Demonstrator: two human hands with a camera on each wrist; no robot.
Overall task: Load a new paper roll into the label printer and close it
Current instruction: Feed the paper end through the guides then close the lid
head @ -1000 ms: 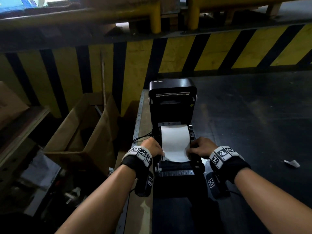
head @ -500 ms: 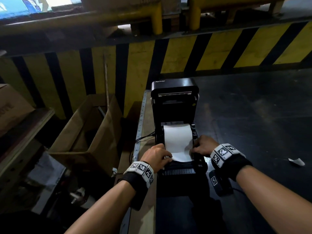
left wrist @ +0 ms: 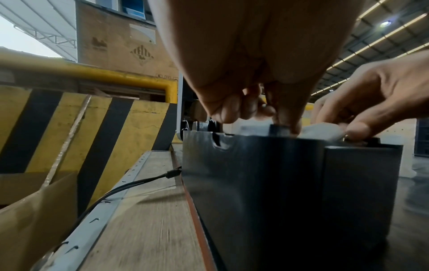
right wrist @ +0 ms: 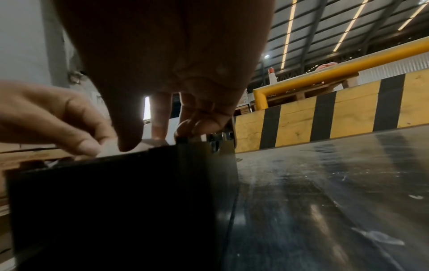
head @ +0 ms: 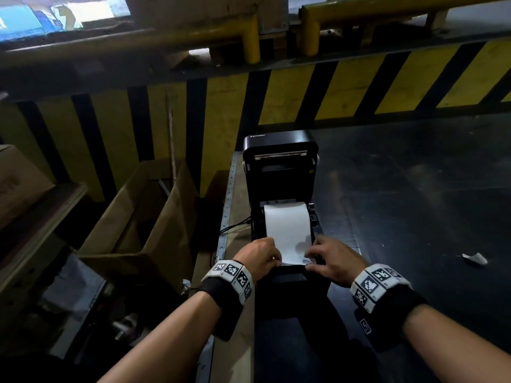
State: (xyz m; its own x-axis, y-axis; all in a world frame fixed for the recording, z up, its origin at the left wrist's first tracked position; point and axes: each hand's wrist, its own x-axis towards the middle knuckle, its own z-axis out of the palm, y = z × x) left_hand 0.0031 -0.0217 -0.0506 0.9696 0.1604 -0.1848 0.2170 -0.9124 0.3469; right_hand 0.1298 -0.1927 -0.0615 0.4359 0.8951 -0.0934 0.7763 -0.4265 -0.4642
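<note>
The black label printer [head: 279,172] stands with its lid raised upright. A white paper roll [head: 287,225] lies in its bay, its free end drawn forward over the front edge. My left hand [head: 273,258] pinches the paper's front left corner with curled fingers. My right hand [head: 311,259] pinches the front right corner, thumb pressed down on the sheet. The left wrist view shows my left hand [left wrist: 274,117] on the printer's top edge, beside the crumpled paper end [left wrist: 321,128] under my right hand [left wrist: 348,126]. In the right wrist view, my right hand [right wrist: 144,143] and left hand [right wrist: 92,146] both touch the paper.
The printer sits at the left edge of a dark table [head: 414,205], beside a wooden ledge with a metal strip [head: 228,211] and black cables [head: 235,228]. An open cardboard box [head: 143,217] stands lower left. A yellow-black barrier [head: 304,98] runs behind. A paper scrap [head: 475,258] lies right.
My left hand moved from the printer's left side onto the paper's front left corner. My right hand shifted inward onto the front right corner. The paper's leading edge now lies between both hands.
</note>
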